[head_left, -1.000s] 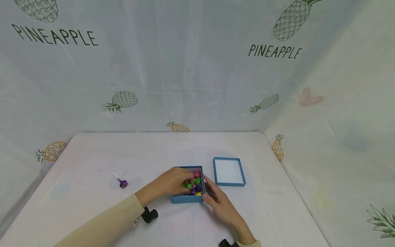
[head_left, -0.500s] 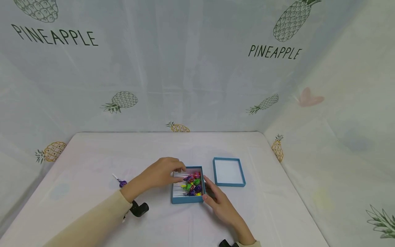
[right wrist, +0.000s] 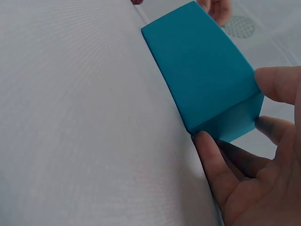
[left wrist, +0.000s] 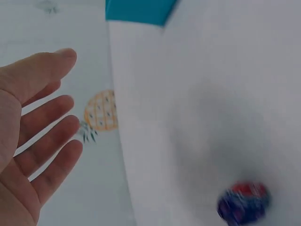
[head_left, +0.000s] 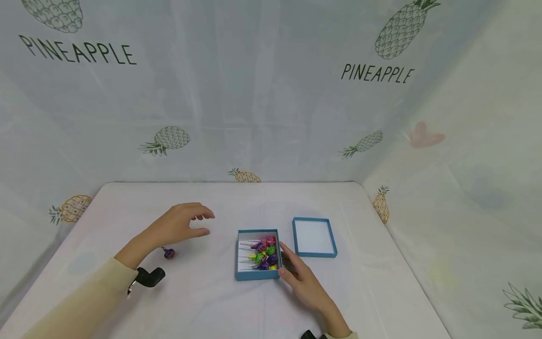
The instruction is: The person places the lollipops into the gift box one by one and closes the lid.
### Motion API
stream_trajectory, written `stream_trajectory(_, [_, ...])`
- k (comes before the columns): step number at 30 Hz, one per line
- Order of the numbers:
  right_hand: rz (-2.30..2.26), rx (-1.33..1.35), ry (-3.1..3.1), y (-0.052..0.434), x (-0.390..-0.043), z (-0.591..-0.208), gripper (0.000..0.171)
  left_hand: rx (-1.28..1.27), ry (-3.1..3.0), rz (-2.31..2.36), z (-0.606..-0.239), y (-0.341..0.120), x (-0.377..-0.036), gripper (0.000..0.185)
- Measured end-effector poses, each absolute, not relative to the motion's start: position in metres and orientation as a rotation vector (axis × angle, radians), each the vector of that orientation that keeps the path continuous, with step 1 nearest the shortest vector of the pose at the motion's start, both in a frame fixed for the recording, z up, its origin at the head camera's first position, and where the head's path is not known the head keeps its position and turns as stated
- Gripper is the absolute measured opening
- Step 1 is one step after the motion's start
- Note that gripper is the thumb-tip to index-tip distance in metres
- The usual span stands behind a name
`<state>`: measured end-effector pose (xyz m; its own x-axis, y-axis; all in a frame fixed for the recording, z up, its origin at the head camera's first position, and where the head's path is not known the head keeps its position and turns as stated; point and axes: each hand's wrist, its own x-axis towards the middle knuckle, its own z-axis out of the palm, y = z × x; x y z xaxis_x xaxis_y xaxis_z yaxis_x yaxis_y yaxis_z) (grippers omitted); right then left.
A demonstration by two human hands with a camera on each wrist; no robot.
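Observation:
A blue box [head_left: 259, 275] stands on the white-covered table with several wrapped lollipops [head_left: 267, 254] inside, sticks pointing left. My right hand [head_left: 302, 278] rests against its right side; in the right wrist view the thumb is at the upper corner and fingertips touch the box wall [right wrist: 202, 70]. To the left of the box, my left hand [head_left: 179, 223] is raised with spread fingers and nothing in them. Below it lies a lone purple lollipop [head_left: 169, 254], its stick hidden behind the hand. In the left wrist view that lollipop's wrapped head [left wrist: 244, 202] shows blue and red.
The blue-rimmed box lid [head_left: 315, 254] lies behind and right of the box, white inside up. A pineapple-printed cloth [head_left: 262, 94] hangs behind the table and along its sides.
My left hand has come out of the box and moved left, fingers spreading, until it is over the lone lollipop. My right hand and the box stay in place.

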<state>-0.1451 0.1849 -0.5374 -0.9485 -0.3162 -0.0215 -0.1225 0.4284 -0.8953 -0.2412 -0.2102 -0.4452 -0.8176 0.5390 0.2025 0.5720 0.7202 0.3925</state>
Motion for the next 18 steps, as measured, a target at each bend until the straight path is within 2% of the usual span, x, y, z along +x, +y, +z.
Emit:
stream_trajectory(9, [-1.53, -0.381, 2.504, 0.184, -0.145, -0.536, 0.063, -0.874, -2.995, -0.704, -0.467, -0.265, -0.229, 0.043])
stream_trajectory(18, [-1.546, -0.38, 2.486, 0.184, -0.144, -0.535, 0.063, -0.886, -3.024, -0.604, -0.49, -0.297, -0.215, 0.043])
